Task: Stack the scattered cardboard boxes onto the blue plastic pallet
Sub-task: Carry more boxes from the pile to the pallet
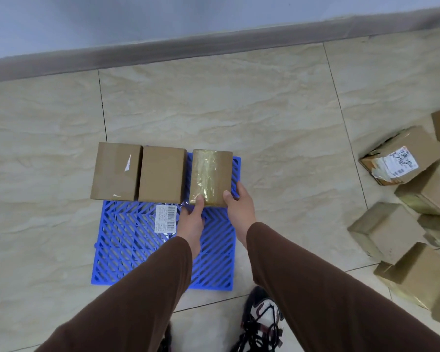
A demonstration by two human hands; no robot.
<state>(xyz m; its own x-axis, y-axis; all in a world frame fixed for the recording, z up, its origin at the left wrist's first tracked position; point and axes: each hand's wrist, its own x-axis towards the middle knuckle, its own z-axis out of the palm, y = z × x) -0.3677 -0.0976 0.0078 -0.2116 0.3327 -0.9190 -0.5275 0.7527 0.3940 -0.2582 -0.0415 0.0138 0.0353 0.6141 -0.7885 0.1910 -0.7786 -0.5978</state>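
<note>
I had both hands on the tape-covered cardboard box [210, 177], which sat at the far right corner of the blue plastic pallet [127, 240], last in a row of three along the far edge. My left hand [192, 222] held its near left corner, thumb lying on the top face and the other fingers hidden under or behind the near side. My right hand [239, 207] gripped the near right corner, thumb on top and fingers curled round the right side. I could not tell if the box was already resting fully on the pallet or was a little lifted.

To do this step well, I judged that I should push the box left until it met the middle box [161, 175], because a narrow gap showed between them, and keep its near face in line with the others. I should release only when it sat flat, so that later layers stand stable.

This box looked brown with glossy, wrinkled clear tape over almost the whole top, so it could be slippery under the thumbs. The middle box was plain, and the left box [116, 171] had small white scraps of a torn label. A white barcode label [165, 219] lay on the pallet grid just before the middle box. More scattered boxes [401, 224] waited in a heap on the tiled floor [239, 110], well apart to the right.
</note>
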